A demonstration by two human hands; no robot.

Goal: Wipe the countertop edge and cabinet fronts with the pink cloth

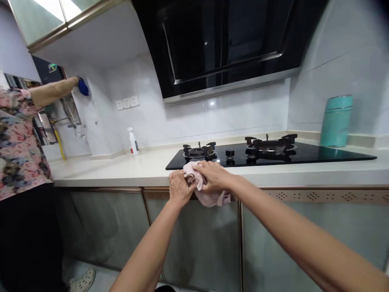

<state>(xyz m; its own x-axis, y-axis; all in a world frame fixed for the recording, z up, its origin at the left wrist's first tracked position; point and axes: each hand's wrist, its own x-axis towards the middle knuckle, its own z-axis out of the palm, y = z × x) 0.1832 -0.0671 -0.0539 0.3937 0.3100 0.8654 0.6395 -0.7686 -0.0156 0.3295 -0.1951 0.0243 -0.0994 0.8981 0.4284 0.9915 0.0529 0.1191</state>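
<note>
A crumpled pale pink cloth (209, 198) is bunched at the front edge of the white countertop (152, 165), and its lower part hangs in front of the cabinets. My right hand (214, 175) is closed around the upper part of the cloth. Against its left side, my left hand (180, 186) has its fingers bent at the counter edge and its thumb on the cloth; the exact grip is partly hidden. Just behind both hands lies the front left part of a black glass gas hob (313, 154).
Overhead hangs a black range hood (243, 44). A white spray bottle (133, 142) stands at the back left, and a turquoise canister (336, 121) at the right. On the far left, another person (22, 138) reaches toward the wall, a blue cloth (83, 86) in hand.
</note>
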